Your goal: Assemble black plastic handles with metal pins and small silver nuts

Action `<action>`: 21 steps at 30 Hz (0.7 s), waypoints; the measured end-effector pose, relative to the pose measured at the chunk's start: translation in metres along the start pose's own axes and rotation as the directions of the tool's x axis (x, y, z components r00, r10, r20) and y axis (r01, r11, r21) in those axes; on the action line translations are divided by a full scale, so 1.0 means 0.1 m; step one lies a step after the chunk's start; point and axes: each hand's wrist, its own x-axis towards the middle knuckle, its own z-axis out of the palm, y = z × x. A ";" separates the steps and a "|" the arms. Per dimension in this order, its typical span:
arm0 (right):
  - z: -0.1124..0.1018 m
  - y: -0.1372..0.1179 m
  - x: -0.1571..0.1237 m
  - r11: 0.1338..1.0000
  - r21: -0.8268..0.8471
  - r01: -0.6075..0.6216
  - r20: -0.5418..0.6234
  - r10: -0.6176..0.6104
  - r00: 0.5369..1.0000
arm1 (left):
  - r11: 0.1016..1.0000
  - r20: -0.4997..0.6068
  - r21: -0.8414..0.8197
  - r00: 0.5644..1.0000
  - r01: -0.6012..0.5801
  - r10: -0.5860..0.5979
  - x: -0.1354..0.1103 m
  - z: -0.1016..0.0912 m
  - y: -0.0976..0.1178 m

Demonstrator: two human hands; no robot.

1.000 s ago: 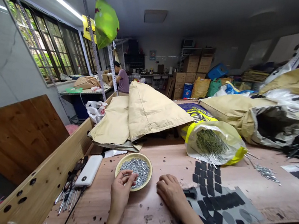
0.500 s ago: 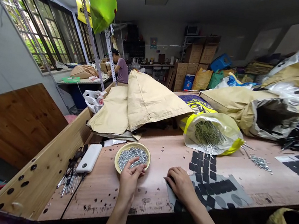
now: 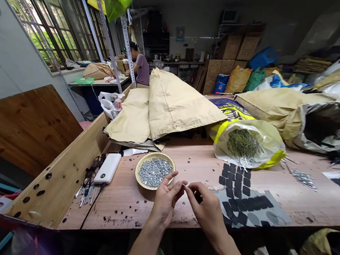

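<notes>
My left hand (image 3: 164,200) and my right hand (image 3: 207,207) meet in front of me above the wooden table's (image 3: 149,211) near edge. Their fingertips pinch together around a tiny metal piece (image 3: 184,185), too small to name. Just left of the fingertips stands a yellow bowl (image 3: 154,171) filled with small silver metal parts. To the right of my right hand lies a grey sheet with black adhesive pads (image 3: 251,206).
A white power bank (image 3: 108,168) and loose tools lie by the wooden side rail. Brown paper sacks (image 3: 173,106) and a yellow bag of nails (image 3: 245,146) fill the back of the table. Another person (image 3: 140,68) works at a far bench by the windows.
My left hand left the bowl and rose toward the right hand. My right hand lifted off the pad sheet, and the two now pinch together. The camera tilted downward.
</notes>
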 end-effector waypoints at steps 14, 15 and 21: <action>-0.05 -0.09 -0.06 0.973 -0.227 0.033 -0.049 -0.045 0.998 | 0.859 0.119 0.393 0.945 -0.327 0.305 -0.02 0.02 -0.02; -0.05 -0.08 -0.05 0.985 -0.175 0.005 -0.032 -0.011 0.999 | 0.852 0.125 0.402 0.942 -0.334 0.310 -0.01 0.02 -0.03; -0.07 -0.07 -0.05 0.997 0.012 -0.079 0.009 0.079 0.997 | 0.838 0.155 0.418 0.937 -0.351 0.315 0.01 0.00 -0.03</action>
